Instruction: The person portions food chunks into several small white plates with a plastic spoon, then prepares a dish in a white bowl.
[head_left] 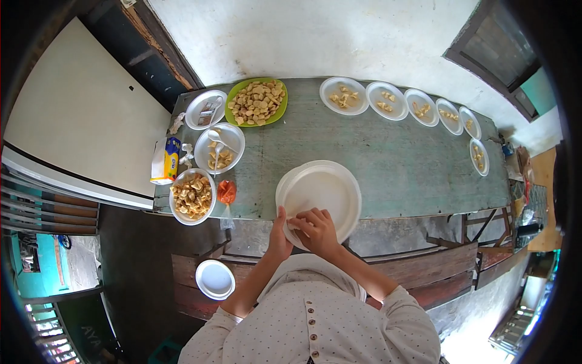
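Observation:
White plates (324,197), stacked, lie at the table's front edge before me. My left hand (280,238) is at the stack's near left rim, thumb raised along it. Bent over the near rim, my right hand (316,232) has its fingers curled together beside the left thumb; something small and pale may be between the fingertips, too small to make out. Left of the stack are a bag of orange-red stuff (227,192), a bowl heaped with brown and yellowish pieces (193,197), and a bowl with spoons and a few pieces (219,151).
A green plate of tan chunks (257,102) and a white plate with small packets (206,110) stand at the back left. Several white plates with small portions (343,96) line the back right. A tissue pack (165,160) lies left; a white bowl (215,279) rests on the bench (424,270).

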The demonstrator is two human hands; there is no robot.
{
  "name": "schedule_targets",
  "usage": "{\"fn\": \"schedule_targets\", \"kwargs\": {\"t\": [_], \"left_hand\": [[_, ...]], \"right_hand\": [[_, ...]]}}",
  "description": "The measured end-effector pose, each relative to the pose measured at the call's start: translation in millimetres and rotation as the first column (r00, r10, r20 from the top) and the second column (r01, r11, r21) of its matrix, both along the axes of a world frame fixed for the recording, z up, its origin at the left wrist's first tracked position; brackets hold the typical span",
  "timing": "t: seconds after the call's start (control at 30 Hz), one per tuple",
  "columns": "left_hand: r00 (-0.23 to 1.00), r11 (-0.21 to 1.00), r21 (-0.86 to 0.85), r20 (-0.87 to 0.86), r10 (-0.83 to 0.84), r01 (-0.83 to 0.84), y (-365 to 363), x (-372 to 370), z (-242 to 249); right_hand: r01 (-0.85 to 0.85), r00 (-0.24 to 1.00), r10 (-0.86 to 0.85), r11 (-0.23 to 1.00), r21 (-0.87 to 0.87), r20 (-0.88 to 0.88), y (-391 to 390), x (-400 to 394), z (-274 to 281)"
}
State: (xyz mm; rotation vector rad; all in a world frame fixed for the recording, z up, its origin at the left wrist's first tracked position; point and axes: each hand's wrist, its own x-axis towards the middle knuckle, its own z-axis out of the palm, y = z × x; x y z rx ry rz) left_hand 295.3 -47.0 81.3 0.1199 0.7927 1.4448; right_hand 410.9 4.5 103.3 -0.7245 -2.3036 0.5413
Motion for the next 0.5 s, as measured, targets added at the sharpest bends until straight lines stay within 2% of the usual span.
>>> {"fn": "schedule_targets", "kwargs": {"t": [0.13, 0.27, 0.33, 0.43, 0.5], "left_hand": [[0.999, 0.999, -0.026, -0.006, 0.038, -0.038, -1, 8, 5], [0.998, 0.999, -0.004, -0.046, 0.042, -0.043, 5, -4, 5], [0.996, 0.998, -0.025, -0.063, 0.055, -0.056, 8, -9, 7], [0.997, 0.998, -0.023, -0.061, 0.054, -0.055, 11, -11, 11], [0.991, 0.998, 0.005, -0.118, 0.067, -0.067, 8, -4, 7]], "right_hand": [[0.171, 0.982, -0.171, 0.985, -0.003, -0.079, 17, -16, 6], [0.156, 0.983, -0.159, 0.987, -0.045, -0.087, 14, -22, 3], [0.061, 0.997, -0.062, 0.998, -0.03, -0.038, 5, -18, 1], [0.002, 1.0, -0.003, 0.999, -0.052, -0.008, 2, -9, 4], [0.004, 1.0, -0.004, 1.0, -0.026, 0.009, 6, -8, 4]]}}
